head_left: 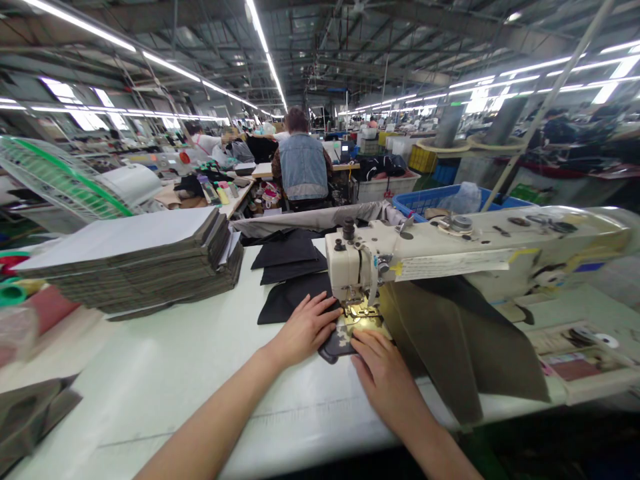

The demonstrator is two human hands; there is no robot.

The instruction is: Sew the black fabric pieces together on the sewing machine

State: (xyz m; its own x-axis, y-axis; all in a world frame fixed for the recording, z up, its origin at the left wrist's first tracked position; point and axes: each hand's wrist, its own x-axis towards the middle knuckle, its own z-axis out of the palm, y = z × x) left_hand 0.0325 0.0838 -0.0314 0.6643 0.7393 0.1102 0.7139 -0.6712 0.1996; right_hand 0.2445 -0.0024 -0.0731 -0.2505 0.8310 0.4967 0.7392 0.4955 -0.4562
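A small dark fabric piece [336, 345] lies flat on the pale worktable [200, 373], directly under the needle area of the cream-coloured industrial sewing machine [450, 257]. The left hand [305, 330] rests palm down on the piece's left part, fingers spread slightly apart and extended toward the machine's presser foot [361, 311]. The right hand [383, 373] lies flat in front of the machine, fingers together, fingertips [361, 339] touching the piece's near edge. Neither hand is clamped on anything; both press flat.

Count: one piece beneath the hands; about three black cut fabric pieces [290, 270] lie overlapped just left of the machine head; one tall stack of grey flat sheets [145, 263] stands further left of the machine; one large olive-grey cloth panel [450, 347] hangs below the machine's arm to the right.

The piece under the hands is dark, almost black, with a rounded near corner and light marks on its surface. Details of the marks cannot be made out. Behind the machine, a seated person in a denim vest [303, 167] faces away.
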